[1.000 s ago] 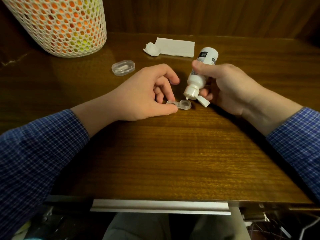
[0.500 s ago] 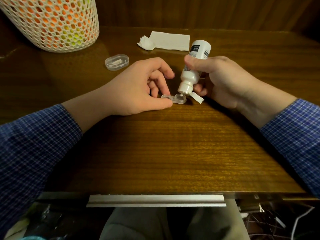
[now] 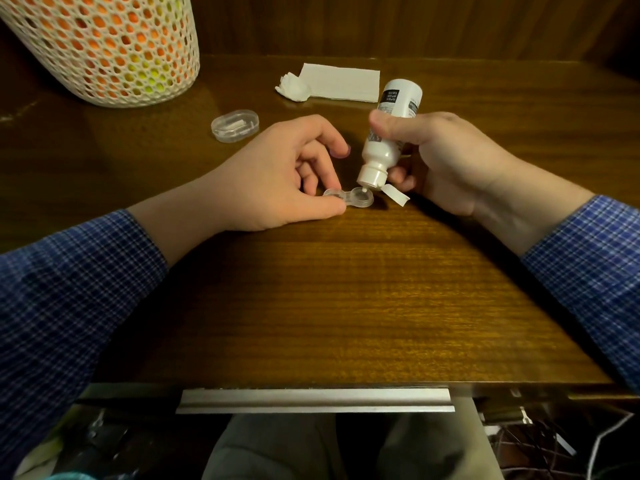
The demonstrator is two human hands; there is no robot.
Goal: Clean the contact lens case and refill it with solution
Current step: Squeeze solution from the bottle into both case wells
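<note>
On the dark brown wooden surface (image 3: 346,289), near its middle, lies a small clear plastic contact lens case (image 3: 349,197) with two round wells joined by a narrow bridge. The left hand (image 3: 277,181) rests on the surface and pinches the case's left well between thumb and fingertips. The right hand (image 3: 440,157) has its grip closed around a small white plastic solution bottle (image 3: 388,133) with a dark printed label, thumb across its front. The bottle is tipped nozzle-down, its tip just above the right well, and its open flip cap hangs to the right of the nozzle. Farther back lie a clear oval plastic box (image 3: 235,125), a folded white paper napkin (image 3: 341,82) and, touching its left end, a crumpled white tissue (image 3: 292,87). At the back left stands a white mesh basket (image 3: 104,46) showing orange and yellow inside. Both forearms wear blue checked sleeves (image 3: 69,289).
</note>
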